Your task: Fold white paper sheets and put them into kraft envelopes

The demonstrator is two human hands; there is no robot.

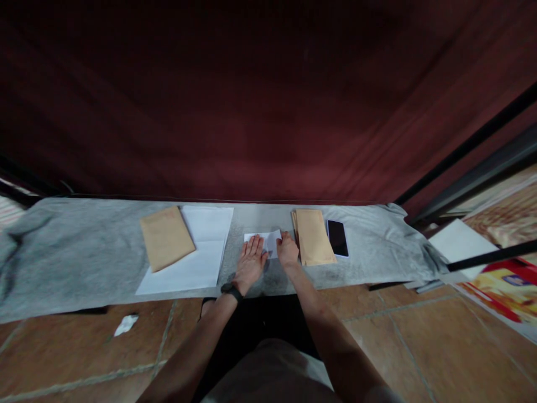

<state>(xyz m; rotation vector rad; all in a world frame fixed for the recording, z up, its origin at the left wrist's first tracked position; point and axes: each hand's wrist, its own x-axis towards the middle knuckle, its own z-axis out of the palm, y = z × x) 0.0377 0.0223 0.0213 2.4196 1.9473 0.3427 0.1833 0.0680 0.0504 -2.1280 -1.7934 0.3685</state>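
Observation:
A small white folded paper point(267, 241) lies on the grey cloth-covered bench point(84, 252) in front of me. My left hand point(250, 261) rests flat on its left part, fingers stretched out. My right hand point(287, 249) is curled at the paper's right edge, pinching or pressing it. A black band sits on my left wrist.
A brown envelope point(166, 237) lies on white sheets point(197, 254) to the left. A stack of brown envelopes point(314, 237) and a dark phone point(338, 238) lie to the right. A crumpled scrap point(126, 324) is on the tiled floor. A dark red curtain hangs behind.

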